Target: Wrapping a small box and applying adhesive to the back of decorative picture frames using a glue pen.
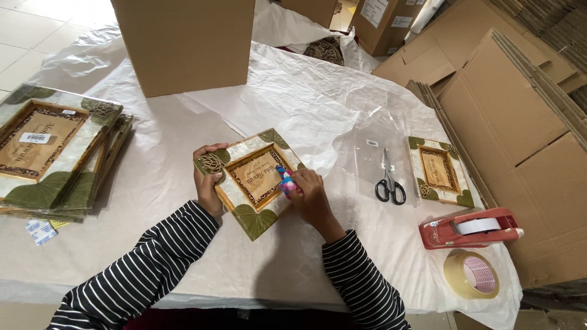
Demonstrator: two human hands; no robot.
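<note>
Left hand (208, 183) clamps square leaf-decorated wooden frame (251, 182) at center; right hand (309, 194) pinches pink-blue cloth (286, 181). Hard rubbing could scratch or slip the frame.

A square leaf-decorated picture frame (252, 181) lies tilted on white paper, pink-blue cloth (286, 181) on it

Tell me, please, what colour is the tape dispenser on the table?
The tape dispenser is red, holding a white roll, seen in the head view.

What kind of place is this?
Likely a packing area for handmade goods: flattened brown cardboard boxes stacked at right, a red tape dispenser on the paper-covered table, and a stack of bagged leaf-decorated frames.
</note>
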